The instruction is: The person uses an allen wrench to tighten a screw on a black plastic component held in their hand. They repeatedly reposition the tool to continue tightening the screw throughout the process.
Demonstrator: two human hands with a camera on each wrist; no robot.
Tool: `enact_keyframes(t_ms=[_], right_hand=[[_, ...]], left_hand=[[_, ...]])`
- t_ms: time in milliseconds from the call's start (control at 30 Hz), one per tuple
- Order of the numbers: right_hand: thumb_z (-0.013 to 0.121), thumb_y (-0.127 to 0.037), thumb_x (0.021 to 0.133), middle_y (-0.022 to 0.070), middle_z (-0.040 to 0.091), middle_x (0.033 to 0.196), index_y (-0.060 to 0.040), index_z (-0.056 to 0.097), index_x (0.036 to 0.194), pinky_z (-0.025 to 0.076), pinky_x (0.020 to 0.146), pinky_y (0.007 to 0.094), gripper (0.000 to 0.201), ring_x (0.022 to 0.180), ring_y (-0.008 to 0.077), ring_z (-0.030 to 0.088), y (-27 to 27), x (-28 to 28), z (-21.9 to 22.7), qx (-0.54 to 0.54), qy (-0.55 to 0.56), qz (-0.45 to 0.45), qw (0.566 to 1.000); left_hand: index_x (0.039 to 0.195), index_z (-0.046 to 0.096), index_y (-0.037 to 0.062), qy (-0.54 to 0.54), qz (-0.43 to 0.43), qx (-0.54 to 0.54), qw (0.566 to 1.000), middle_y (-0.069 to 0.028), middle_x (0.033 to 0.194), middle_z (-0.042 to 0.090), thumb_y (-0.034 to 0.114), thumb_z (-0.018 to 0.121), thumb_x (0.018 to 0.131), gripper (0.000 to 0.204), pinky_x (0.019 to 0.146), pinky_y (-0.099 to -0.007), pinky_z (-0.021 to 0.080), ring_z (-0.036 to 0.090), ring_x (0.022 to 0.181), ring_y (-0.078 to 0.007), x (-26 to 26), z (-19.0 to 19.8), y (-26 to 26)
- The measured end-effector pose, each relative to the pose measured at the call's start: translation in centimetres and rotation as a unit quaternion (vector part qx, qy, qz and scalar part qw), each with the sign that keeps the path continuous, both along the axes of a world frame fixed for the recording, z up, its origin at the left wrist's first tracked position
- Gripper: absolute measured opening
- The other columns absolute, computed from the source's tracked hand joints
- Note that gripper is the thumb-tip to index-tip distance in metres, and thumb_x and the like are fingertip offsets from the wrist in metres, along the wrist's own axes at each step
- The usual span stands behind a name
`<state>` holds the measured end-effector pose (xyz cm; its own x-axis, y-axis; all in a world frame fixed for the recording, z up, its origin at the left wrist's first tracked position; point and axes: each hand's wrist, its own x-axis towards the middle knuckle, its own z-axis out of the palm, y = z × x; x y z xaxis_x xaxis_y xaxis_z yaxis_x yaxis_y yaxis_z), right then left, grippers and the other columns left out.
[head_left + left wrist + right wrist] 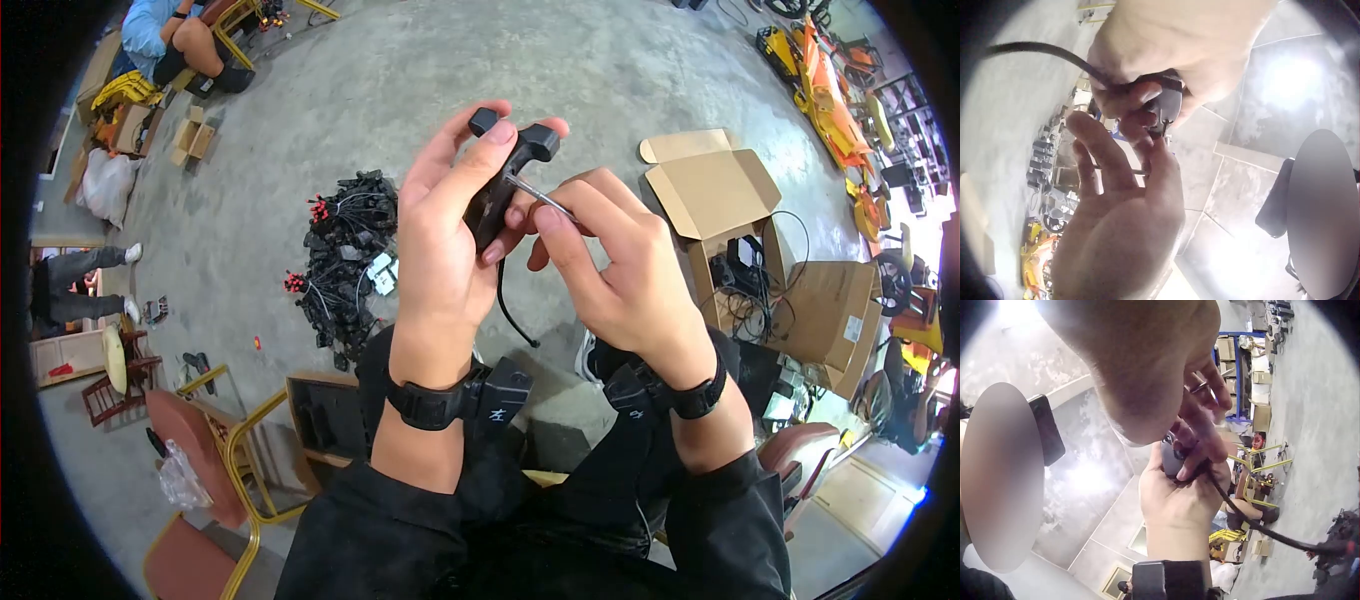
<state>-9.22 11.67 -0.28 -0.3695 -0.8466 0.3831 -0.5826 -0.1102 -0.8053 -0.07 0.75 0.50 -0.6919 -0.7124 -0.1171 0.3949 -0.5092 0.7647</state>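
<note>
My left hand [437,235] grips a black handheld device [487,212] with a two-pronged T-shaped top, its thumb lying along the upper part. A black cable [509,312] hangs from the lower end. My right hand [635,265] pinches a thin metal rod [541,196], like a screwdriver shaft, whose far end meets the device just below the T. Other right fingertips touch the device's lower side. In the left wrist view the device's rounded end [1169,103] shows between the hands. The right wrist view has most of the device [1173,464] hidden by fingers.
On the concrete floor lies a heap of black parts [345,260] with cables and red tips. At right stands an open cardboard box [715,190] holding black cabled items. Chairs [195,450] with yellow frames are at lower left; a seated person [180,45] is at upper left.
</note>
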Motion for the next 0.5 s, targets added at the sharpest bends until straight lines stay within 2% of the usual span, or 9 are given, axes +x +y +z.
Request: enact_keyframes(t_ms=[33, 133, 167, 233, 300, 367, 400, 433, 500], right_hand=[[0.061, -0.009, 0.088, 0.01, 0.059, 0.071, -0.0009, 0.064, 0.09, 0.047, 0.064, 0.038, 0.009, 0.075, 0.0288, 0.057, -0.1, 0.1, -0.1, -0.006, -0.007, -0.015, 1.0], [0.062, -0.01, 0.088, 0.0086, 0.058, 0.065, -0.001, 0.063, 0.088, 0.047, 0.064, 0.0387, 0.009, 0.075, 0.0285, 0.057, 0.0, -0.2, 0.3, -0.003, 0.024, -0.018, 1.0], [0.062, -0.01, 0.088, 0.0086, 0.058, 0.065, -0.001, 0.063, 0.088, 0.047, 0.064, 0.0387, 0.009, 0.075, 0.0285, 0.057, 0.0, -0.4, 0.2, -0.003, 0.025, -0.016, 1.0], [0.062, -0.01, 0.087, 0.0068, 0.055, 0.057, -0.0021, 0.063, 0.086, 0.046, 0.065, 0.0393, 0.008, 0.076, 0.0281, 0.056, 0.0, -0.5, -0.1, -0.027, 0.208, -0.071, 0.975], [0.061, -0.011, 0.089, 0.0067, 0.055, 0.056, -0.0022, 0.062, 0.087, 0.047, 0.062, 0.0379, 0.009, 0.072, 0.0269, 0.058, -0.2, -0.7, 0.0, -0.042, 0.245, -0.081, 0.965], [0.06, -0.011, 0.09, 0.0066, 0.055, 0.055, -0.0024, 0.062, 0.087, 0.047, 0.059, 0.0365, 0.009, 0.069, 0.0257, 0.06, -0.1, -0.4, 0.4, -0.059, 0.282, -0.092, 0.953], [0.058, -0.012, 0.092, 0.0075, 0.057, 0.057, -0.0024, 0.061, 0.088, 0.046, 0.055, 0.0349, 0.011, 0.063, 0.0247, 0.062, 0.2, 0.1, 1.0, 0.026, 0.0, -0.059, 0.998], [0.056, -0.013, 0.094, 0.0085, 0.058, 0.058, -0.0023, 0.061, 0.089, 0.046, 0.052, 0.0333, 0.013, 0.057, 0.0237, 0.063, 0.4, 0.4, 1.6, 0.11, -0.282, -0.02, 0.953], [0.054, -0.014, 0.095, 0.0098, 0.06, 0.06, -0.0023, 0.06, 0.089, 0.046, 0.05, 0.0323, 0.014, 0.053, 0.0232, 0.063, 0.8, 0.2, 2.8, 0.126, -0.309, -0.005, 0.943]], left_hand=[[0.113, 0.052, 0.0022, 0.0, 0.0, -0.001, 1.0, -0.0191, 0.104, 0.068, 0.018, 0.061, 0.092, 0.028, 0.039, -0.0185, 0.032, 0.048, 0.052, -0.0072, -0.1, 0.0, 0.0], [0.118, 0.051, 0.0006, 0.001, -0.017, -0.008, 1.0, -0.0183, 0.105, 0.068, 0.018, 0.06, 0.092, 0.032, 0.041, -0.0169, 0.034, 0.05, 0.054, -0.0059, -0.2, -0.1, -0.2], [0.124, 0.049, -0.0001, -0.011, -0.018, -0.034, 0.999, -0.0186, 0.107, 0.066, 0.02, 0.056, 0.093, 0.037, 0.04, -0.0167, 0.034, 0.052, 0.057, -0.0061, -0.3, 0.0, -0.1], [0.13, 0.048, -0.0007, -0.021, -0.017, -0.058, 0.998, -0.0188, 0.109, 0.065, 0.022, 0.053, 0.095, 0.042, 0.04, -0.0165, 0.034, 0.054, 0.059, -0.0064, -0.5, 0.0, 0.0], [0.13, 0.049, -0.0024, -0.059, -0.01, -0.092, 0.994, -0.0186, 0.107, 0.065, 0.022, 0.054, 0.094, 0.044, 0.041, -0.0157, 0.034, 0.054, 0.059, -0.0052, -0.7, 0.1, 0.2], [0.129, 0.051, -0.0026, -0.063, -0.005, -0.08, 0.995, -0.0183, 0.107, 0.065, 0.022, 0.054, 0.094, 0.043, 0.041, -0.0158, 0.034, 0.054, 0.058, -0.0047, -0.9, 0.0, 0.3], [0.127, 0.052, -0.0028, -0.068, -0.001, -0.069, 0.995, -0.018, 0.107, 0.066, 0.022, 0.054, 0.094, 0.042, 0.041, -0.0158, 0.034, 0.054, 0.058, -0.0041, -1.0, 0.0, 0.3], [0.127, 0.052, -0.0028, -0.068, 0.0, -0.069, 0.995, -0.018, 0.107, 0.066, 0.022, 0.054, 0.094, 0.042, 0.041, -0.0158, 0.034, 0.054, 0.058, -0.0041, -1.1, 0.0, 0.4], [0.127, 0.054, -0.0016, -0.073, -0.005, -0.045, 0.996, -0.016, 0.105, 0.066, 0.023, 0.055, 0.094, 0.042, 0.04, -0.0161, 0.034, 0.053, 0.056, -0.0037, -1.1, 0.1, 0.5]])
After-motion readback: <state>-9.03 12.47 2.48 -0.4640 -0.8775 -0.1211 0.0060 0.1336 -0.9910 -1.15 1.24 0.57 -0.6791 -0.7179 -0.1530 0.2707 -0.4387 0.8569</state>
